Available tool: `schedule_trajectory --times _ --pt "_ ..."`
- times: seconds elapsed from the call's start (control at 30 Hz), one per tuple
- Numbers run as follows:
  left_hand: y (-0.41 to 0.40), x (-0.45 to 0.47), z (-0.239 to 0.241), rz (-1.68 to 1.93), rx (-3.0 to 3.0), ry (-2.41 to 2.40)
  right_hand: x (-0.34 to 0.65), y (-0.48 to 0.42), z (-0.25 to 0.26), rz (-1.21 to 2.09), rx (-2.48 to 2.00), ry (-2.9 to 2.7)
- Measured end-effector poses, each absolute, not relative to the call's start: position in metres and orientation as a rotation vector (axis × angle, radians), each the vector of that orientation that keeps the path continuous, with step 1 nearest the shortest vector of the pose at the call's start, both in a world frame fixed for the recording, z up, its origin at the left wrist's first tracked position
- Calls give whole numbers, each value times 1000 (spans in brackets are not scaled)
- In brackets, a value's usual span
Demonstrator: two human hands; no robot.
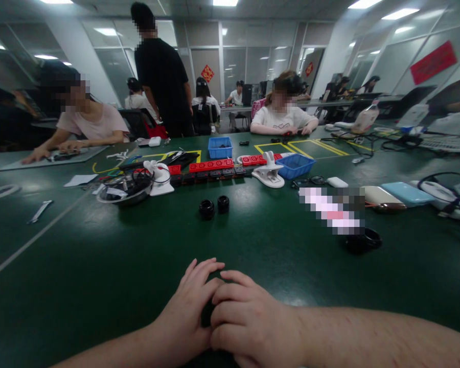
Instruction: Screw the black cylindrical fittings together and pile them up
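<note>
My left hand [189, 304] rests low over the green table [130, 266], its fingers stretched forward and a little apart. Against it lies my right hand [255, 317], with loosely bent fingers whose tips touch the left hand near the thumb. Neither hand shows an object in it; the undersides of both are hidden. Farther forward, two short black cylindrical pieces [206, 208] stand side by side, apart from my hands. A black ring-shaped item [370, 238] sits to the right.
Red-and-black power strips [210, 166] lie behind a white clamp [269, 171]. Nearby are blue baskets [220, 148] and a metal bowl [130, 197] of cables. A wrench [41, 211] lies left, pouches [406, 194] right. People sit across the table; one [163, 82] stands.
</note>
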State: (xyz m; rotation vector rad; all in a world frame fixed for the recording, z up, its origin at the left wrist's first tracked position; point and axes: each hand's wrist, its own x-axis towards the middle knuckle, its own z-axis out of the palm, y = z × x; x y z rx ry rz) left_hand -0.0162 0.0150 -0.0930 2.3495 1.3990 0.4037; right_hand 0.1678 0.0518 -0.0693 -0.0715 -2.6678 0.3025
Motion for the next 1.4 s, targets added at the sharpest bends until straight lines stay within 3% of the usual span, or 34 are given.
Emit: schedule_trajectory --times 0.13,0.5,1.4 --pt "15 -16 -91 402 2345 1387 170 50 -69 308 -26 -2606" --pt "14 -15 -85 391 2310 1373 163 45 -67 405 -540 -2419" --pt "14 -17 -95 381 2380 1388 163 53 -70 366 34 -2489"
